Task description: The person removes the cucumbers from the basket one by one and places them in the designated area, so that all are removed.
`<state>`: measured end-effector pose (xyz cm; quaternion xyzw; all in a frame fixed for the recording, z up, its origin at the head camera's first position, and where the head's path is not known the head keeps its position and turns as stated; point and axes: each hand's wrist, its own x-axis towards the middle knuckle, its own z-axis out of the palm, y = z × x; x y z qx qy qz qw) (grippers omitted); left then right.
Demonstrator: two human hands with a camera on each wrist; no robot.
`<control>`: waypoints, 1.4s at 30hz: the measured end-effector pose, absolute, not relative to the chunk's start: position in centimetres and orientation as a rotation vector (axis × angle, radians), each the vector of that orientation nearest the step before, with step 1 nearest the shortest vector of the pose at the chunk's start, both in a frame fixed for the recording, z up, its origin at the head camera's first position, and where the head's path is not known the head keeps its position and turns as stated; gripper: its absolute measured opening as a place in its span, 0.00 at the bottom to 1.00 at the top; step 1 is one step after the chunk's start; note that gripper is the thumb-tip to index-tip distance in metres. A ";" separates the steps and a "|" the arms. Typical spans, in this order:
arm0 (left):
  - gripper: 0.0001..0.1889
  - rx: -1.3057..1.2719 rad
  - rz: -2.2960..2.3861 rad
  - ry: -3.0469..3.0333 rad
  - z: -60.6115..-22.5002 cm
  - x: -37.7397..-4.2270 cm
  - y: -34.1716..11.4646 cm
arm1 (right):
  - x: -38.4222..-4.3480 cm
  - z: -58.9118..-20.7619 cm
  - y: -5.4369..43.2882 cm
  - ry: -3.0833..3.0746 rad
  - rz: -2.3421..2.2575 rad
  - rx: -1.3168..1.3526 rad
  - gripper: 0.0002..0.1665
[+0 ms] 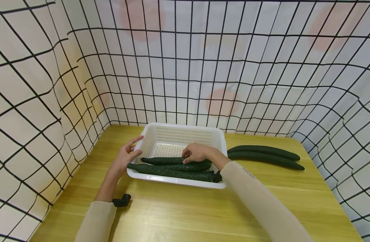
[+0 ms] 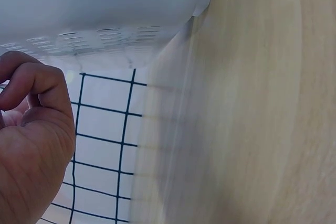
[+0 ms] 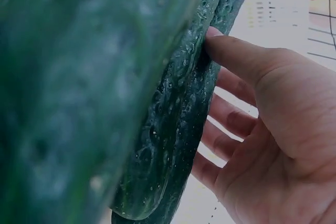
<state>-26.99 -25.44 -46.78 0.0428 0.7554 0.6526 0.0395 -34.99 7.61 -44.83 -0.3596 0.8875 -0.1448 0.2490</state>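
Note:
A white plastic basket [image 1: 185, 126] with slotted sides holds three long dark green cucumbers lying side by side along its near part. My left hand [image 1: 127, 156] grips the basket's left rim; in the left wrist view its curled fingers [image 2: 39, 85] are close against the slotted wall. Inside the basket, my right hand [image 1: 198, 153] holds the farthest cucumber [image 1: 160, 161]. The right wrist view shows the thumb pressed between that cucumber and the middle cucumber [image 1: 188, 166], with the other fingers behind it. The nearest cucumber [image 1: 170, 172] lies along the front wall, its left end over the rim.
Two more cucumbers [image 1: 263, 153] lie together on the wooden table [image 1: 185, 215], right of the basket. A black wire grid [image 1: 191, 60] with pale sheeting behind it rises at the back and both sides. A small black device [image 1: 122, 200] is at my left wrist.

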 end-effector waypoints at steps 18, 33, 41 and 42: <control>0.34 0.172 2.005 2.335 -46.7 -26.9 -25.3 | -34.4 -43.8 8.4 2.534 -0.650 -0.924 0.21; 0.33 0.127 1.996 2.340 -46.8 -27.1 -25.2 | -33.8 -41.0 9.1 2.689 -0.838 -1.009 0.27; 0.33 0.171 2.016 2.304 -47.0 -27.2 -25.5 | -33.4 -39.7 9.6 2.780 -0.857 -0.974 0.27; 0.33 0.176 2.018 2.296 -47.0 -27.2 -25.5 | -33.4 -39.6 9.7 2.790 -0.864 -0.966 0.27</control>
